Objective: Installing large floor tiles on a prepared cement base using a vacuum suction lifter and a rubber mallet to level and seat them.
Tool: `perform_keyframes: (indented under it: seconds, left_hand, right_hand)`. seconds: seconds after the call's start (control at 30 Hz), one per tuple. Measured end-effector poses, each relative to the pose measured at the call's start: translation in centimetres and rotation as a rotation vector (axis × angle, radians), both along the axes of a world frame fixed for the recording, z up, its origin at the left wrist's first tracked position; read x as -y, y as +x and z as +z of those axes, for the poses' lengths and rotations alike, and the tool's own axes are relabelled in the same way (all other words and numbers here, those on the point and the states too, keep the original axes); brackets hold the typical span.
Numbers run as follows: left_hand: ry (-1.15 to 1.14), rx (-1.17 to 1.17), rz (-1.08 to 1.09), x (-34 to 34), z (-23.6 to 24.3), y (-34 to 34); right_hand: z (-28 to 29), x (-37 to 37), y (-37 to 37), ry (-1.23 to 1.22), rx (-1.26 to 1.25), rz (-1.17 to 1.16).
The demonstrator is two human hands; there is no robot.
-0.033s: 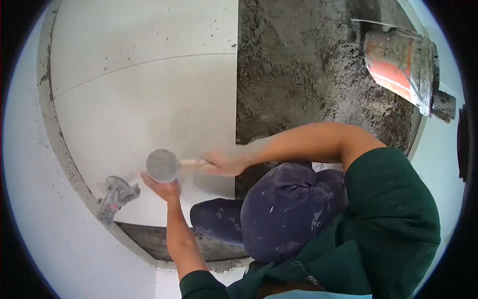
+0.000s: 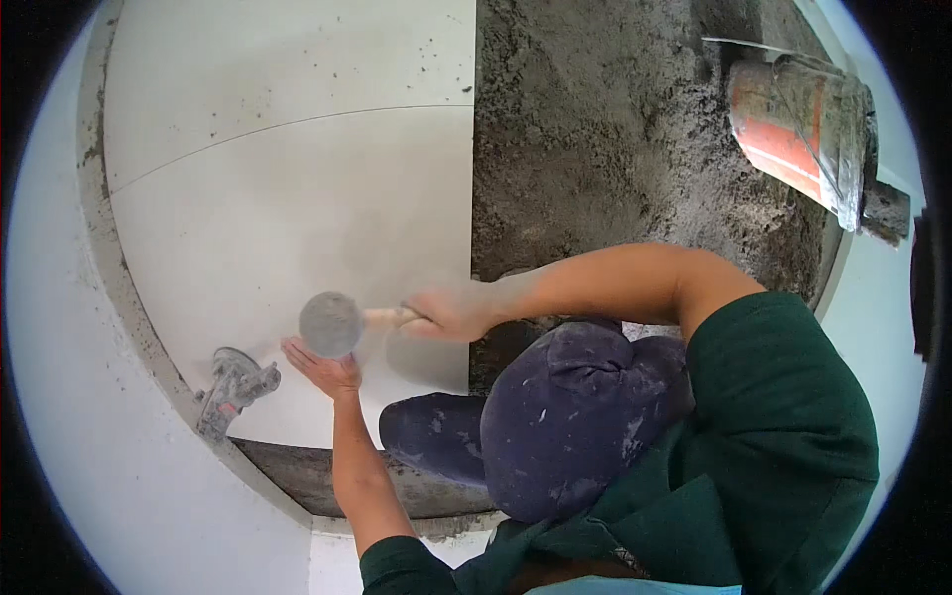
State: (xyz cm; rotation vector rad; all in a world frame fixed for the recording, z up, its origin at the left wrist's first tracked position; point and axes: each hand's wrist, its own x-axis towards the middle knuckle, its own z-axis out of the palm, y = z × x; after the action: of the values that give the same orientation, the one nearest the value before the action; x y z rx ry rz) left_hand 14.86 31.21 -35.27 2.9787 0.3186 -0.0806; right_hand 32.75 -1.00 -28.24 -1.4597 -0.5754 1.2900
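Note:
My right hand (image 2: 448,313) grips the wooden handle of a mallet (image 2: 333,324) with a round grey head, held just above a large white floor tile (image 2: 297,208). Under and just in front of the mallet head, my left hand (image 2: 322,369) lies open with its fingers spread flat on the same tile, near its front edge. Whether the mallet head touches the tile is unclear.
A grey suction-cup tile lifter (image 2: 234,385) sits on the tile's front left corner. Rough dark mortar bed (image 2: 615,149) spreads to the right of the tiles. An orange, cement-caked bucket (image 2: 798,129) lies at the far right. My knee (image 2: 436,431) rests by the tile's edge. White walls curve round the left.

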Motion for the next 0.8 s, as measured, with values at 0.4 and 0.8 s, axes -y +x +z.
perform_keyframes:
  seconds: [0.4,0.8]
  left_hand:
    - [-0.284,0.274,0.000,16.9,-0.9,29.4]
    - [-0.162,0.060,0.070,23.9,-0.3,35.3]
  right_hand:
    - [2.2,10.7,12.5,-0.316,0.450,-0.621]
    - [-0.6,12.0,25.0,-0.231,0.770,-0.789]
